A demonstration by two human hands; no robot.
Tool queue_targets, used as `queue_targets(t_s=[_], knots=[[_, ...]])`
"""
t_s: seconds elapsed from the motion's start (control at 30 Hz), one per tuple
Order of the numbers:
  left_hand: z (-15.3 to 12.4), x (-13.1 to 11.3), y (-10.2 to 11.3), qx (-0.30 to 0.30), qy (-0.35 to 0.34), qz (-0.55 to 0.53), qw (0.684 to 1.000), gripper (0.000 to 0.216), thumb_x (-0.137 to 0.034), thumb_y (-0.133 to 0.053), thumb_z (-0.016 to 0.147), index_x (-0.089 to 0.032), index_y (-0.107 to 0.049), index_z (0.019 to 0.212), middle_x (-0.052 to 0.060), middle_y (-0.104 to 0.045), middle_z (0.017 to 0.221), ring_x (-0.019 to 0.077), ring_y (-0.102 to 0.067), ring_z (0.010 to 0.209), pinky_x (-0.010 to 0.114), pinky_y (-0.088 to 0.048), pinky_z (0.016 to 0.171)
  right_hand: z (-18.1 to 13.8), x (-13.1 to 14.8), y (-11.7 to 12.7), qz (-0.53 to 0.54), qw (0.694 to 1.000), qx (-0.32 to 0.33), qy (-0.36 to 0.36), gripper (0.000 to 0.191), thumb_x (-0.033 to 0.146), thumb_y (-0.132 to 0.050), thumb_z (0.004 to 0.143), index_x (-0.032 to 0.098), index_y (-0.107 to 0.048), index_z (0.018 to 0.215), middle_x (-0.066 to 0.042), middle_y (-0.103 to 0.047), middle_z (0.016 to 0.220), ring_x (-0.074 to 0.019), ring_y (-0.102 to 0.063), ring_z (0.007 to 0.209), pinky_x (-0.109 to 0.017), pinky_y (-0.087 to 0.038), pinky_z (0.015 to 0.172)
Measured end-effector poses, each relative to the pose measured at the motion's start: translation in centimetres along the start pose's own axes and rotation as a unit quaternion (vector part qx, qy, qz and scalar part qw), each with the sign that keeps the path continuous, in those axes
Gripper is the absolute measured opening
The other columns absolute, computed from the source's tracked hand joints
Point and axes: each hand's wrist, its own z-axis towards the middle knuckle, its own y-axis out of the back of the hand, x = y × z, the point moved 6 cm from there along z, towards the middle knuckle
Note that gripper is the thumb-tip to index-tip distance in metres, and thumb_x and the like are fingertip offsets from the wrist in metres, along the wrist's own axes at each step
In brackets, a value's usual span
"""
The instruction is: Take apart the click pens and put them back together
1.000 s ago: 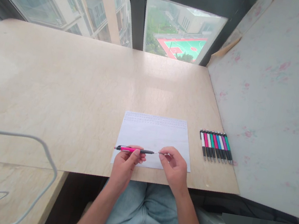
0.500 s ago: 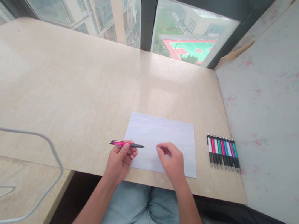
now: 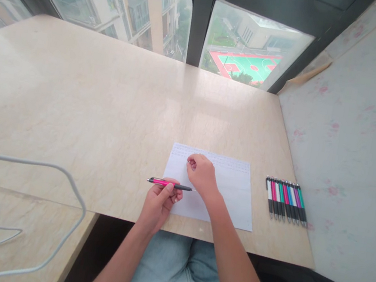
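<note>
My left hand is closed around a pink and black ballpoint pen, held level above the paper's left edge. A thin pale refill end sticks out of its black grip on the right, where no silver cone shows. My right hand is over the upper left of the paper, its fingers pinched on a tiny silvery piece, too small to make out fully. Beneath both hands lies a white sheet of paper, with rows of handwriting along its top.
Several coloured pens with black grips and silver tips lie in a row at the right, near the papered wall. A grey-white cable loops over the left side. The desk's front edge runs just above my lap.
My right hand has moved up and left across the paper, still pinching the tiny piece. My left hand keeps the pen in much the same pose. The view has shifted slightly.
</note>
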Motion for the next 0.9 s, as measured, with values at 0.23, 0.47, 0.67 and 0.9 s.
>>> queue_targets(t_s=[0.23, 0.47, 0.67, 0.9], knots=[[0.1, 0.0, -0.1, 0.009, -0.001, -0.005, 1.000, 0.018, -0.029, -0.074, 0.082, -0.013, -0.071, 0.089, 0.004, -0.066, 0.068, 0.0111, -0.061, 0.064, 0.022, -0.046, 0.061, 0.3, -0.8, -0.1, -0.080, 0.996, 0.022, -0.044, 0.015, 0.013, -0.054, 0.084, 0.021, -0.066, 0.091, -0.007, -0.069, 0.089, -0.0203, -0.060, 0.086, -0.029, -0.043, 0.074], [0.1, 0.0, 0.0, 0.012, -0.012, 0.000, 1.000, 0.017, -0.029, -0.073, 0.083, -0.014, -0.071, 0.089, 0.004, -0.067, 0.071, 0.0112, -0.062, 0.066, 0.022, -0.047, 0.062, -0.9, -1.1, 1.4, -0.007, 0.999, 0.001, -0.036, 0.025, 0.015, -0.055, 0.084, 0.020, -0.067, 0.105, -0.005, -0.068, 0.086, -0.0203, -0.061, 0.083, -0.032, -0.046, 0.079], [0.0, 0.0, -0.2, 0.019, -0.026, 0.042, 0.999, 0.018, -0.031, -0.073, 0.083, -0.014, -0.071, 0.090, 0.005, -0.070, 0.072, 0.0125, -0.063, 0.067, 0.023, -0.048, 0.064, -5.1, 0.3, 3.5, 0.277, 0.958, 0.049, -0.058, 0.034, 0.036, -0.041, 0.099, 0.019, -0.069, 0.090, -0.004, -0.070, 0.079, -0.0166, -0.064, 0.074, -0.028, -0.049, 0.067], [-0.5, 0.0, -0.7, 0.035, -0.058, 0.152, 0.986, 0.019, -0.031, -0.075, 0.080, -0.014, -0.069, 0.089, 0.003, -0.069, 0.071, 0.0142, -0.063, 0.064, 0.026, -0.049, 0.064, -8.0, 1.8, 5.7, 0.213, 0.976, 0.052, 0.000, 0.007, 0.021, -0.063, 0.088, 0.021, -0.069, 0.086, -0.001, -0.070, 0.081, -0.0158, -0.062, 0.075, -0.029, -0.049, 0.071]])
